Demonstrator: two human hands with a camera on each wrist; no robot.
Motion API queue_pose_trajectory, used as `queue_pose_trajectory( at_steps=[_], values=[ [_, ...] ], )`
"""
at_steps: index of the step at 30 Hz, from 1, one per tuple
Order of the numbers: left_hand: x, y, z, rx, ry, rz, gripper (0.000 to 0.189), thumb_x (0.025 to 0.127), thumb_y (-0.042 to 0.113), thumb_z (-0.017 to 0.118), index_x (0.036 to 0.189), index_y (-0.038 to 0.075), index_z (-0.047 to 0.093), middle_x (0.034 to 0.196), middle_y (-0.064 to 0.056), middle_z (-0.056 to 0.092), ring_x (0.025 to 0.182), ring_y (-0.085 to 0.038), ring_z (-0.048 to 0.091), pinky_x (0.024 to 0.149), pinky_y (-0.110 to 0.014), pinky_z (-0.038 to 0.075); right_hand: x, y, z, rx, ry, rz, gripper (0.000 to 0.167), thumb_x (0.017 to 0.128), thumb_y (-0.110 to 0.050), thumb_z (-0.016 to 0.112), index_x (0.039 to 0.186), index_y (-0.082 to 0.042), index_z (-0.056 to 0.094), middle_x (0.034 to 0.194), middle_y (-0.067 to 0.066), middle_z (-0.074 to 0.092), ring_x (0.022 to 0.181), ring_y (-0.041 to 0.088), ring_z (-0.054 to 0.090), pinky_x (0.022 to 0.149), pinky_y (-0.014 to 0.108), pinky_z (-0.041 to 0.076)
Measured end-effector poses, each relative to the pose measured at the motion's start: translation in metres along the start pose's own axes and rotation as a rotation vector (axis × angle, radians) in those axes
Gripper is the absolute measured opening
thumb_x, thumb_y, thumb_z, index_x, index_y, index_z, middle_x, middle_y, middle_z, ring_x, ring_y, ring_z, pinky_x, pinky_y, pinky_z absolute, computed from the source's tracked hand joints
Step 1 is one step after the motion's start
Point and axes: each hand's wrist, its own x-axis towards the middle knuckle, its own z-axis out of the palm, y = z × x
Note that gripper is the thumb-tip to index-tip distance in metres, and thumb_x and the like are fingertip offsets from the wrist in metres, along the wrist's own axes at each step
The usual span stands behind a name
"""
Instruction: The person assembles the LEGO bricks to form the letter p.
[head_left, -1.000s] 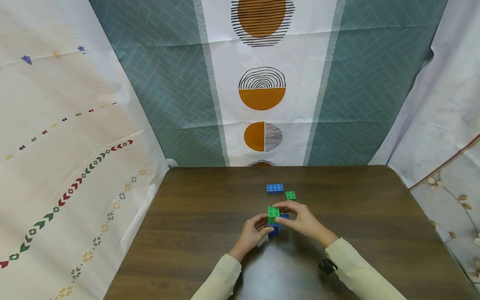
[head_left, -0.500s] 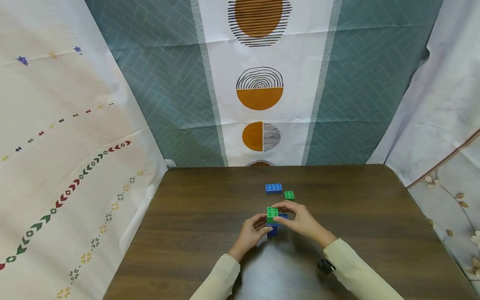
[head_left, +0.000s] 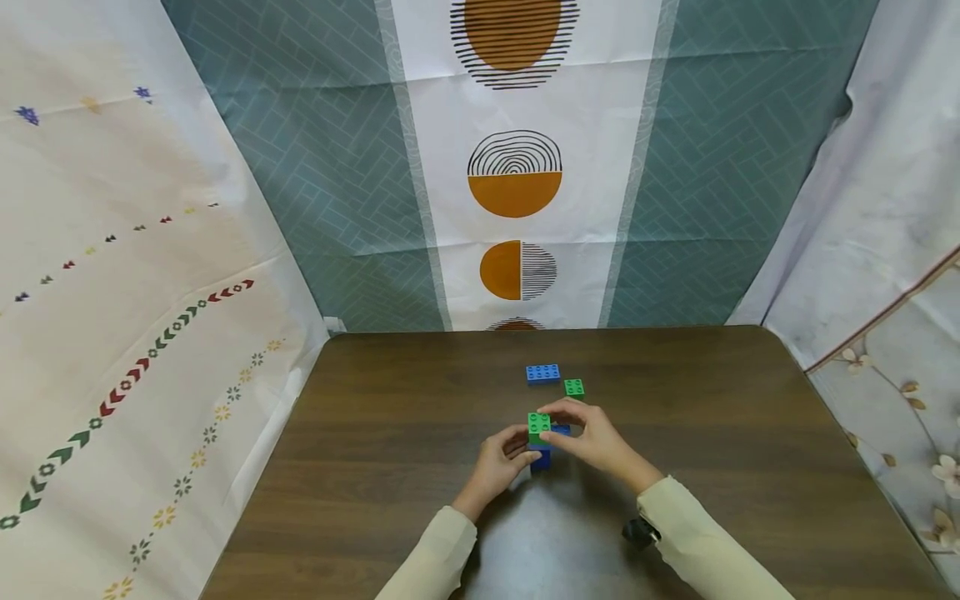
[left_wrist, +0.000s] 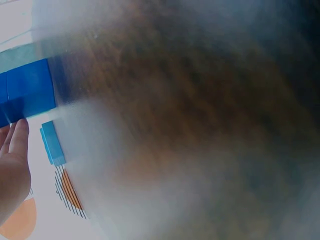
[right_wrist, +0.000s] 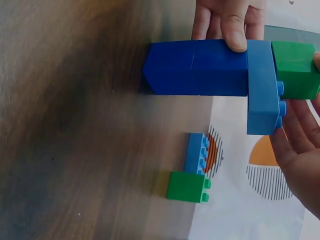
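Observation:
On the table stands a tower of two dark blue bricks [right_wrist: 220, 70], with a longer lighter blue brick [right_wrist: 261, 112] across its top that overhangs to one side. A green brick [head_left: 538, 421] sits at the other end, over the tower; whether it is fully pressed down I cannot tell. My right hand [head_left: 592, 437] pinches this green brick between thumb and fingers. With its thumb on the upper dark blue brick, my left hand [head_left: 498, 465] grips the tower from the left; its fingers are partly hidden behind. The left wrist view catches the dark blue bricks [left_wrist: 30, 87] at its edge.
Behind the tower lie a loose blue brick [head_left: 542, 374] and a smaller green brick [head_left: 573, 388] on the brown wooden table [head_left: 390, 417]. Patterned cloths hang at the table's back and sides. A dark device [head_left: 640, 532] is at the right wrist.
The head view has shifted slightly, so everything appears a little further left. Both hands keep the same hold on the bricks.

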Motion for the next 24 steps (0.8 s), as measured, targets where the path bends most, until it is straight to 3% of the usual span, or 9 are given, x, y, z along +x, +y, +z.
queue_pose_trajectory(
  at_steps=[5, 14, 16, 24],
  values=[
    [-0.006, 0.021, -0.003, 0.002, -0.005, 0.019, 0.034, 0.087, 0.0, 0.068, 0.121, -0.003, 0.061, 0.118, -0.022, 0.063, 0.113, -0.035, 0.059, 0.093, -0.037, 0.052, -0.002, 0.0, 0.001, 0.012, 0.014, 0.024, 0.028, 0.088, -0.018, 0.072, 0.115, -0.01, 0.067, 0.108, 0.005, 0.066, 0.099, 0.021, 0.063, 0.09, 0.053, 0.051],
    [-0.006, 0.024, -0.002, -0.006, -0.003, -0.002, 0.034, 0.087, 0.001, 0.068, 0.121, -0.002, 0.061, 0.118, -0.021, 0.063, 0.113, -0.034, 0.06, 0.093, -0.036, 0.052, -0.004, 0.0, 0.002, 0.033, 0.024, 0.041, 0.03, 0.087, -0.01, 0.072, 0.116, -0.006, 0.066, 0.11, 0.009, 0.066, 0.101, 0.027, 0.063, 0.092, 0.054, 0.049],
    [-0.006, 0.023, -0.002, -0.005, -0.005, 0.003, 0.034, 0.087, 0.0, 0.068, 0.12, -0.002, 0.061, 0.118, -0.021, 0.063, 0.113, -0.034, 0.06, 0.093, -0.036, 0.052, -0.005, -0.01, 0.0, 0.027, 0.019, 0.041, 0.03, 0.087, -0.006, 0.071, 0.115, -0.002, 0.065, 0.11, 0.013, 0.066, 0.102, 0.031, 0.063, 0.092, 0.055, 0.048],
    [0.004, -0.011, 0.0, -0.035, -0.005, -0.002, 0.035, 0.087, 0.006, 0.071, 0.121, 0.005, 0.063, 0.119, -0.014, 0.064, 0.114, -0.027, 0.06, 0.093, -0.03, 0.051, -0.004, -0.021, 0.002, 0.058, 0.029, 0.051, 0.028, 0.087, -0.005, 0.07, 0.114, 0.0, 0.065, 0.109, 0.014, 0.066, 0.1, 0.031, 0.062, 0.092, 0.06, 0.046]
  ],
)
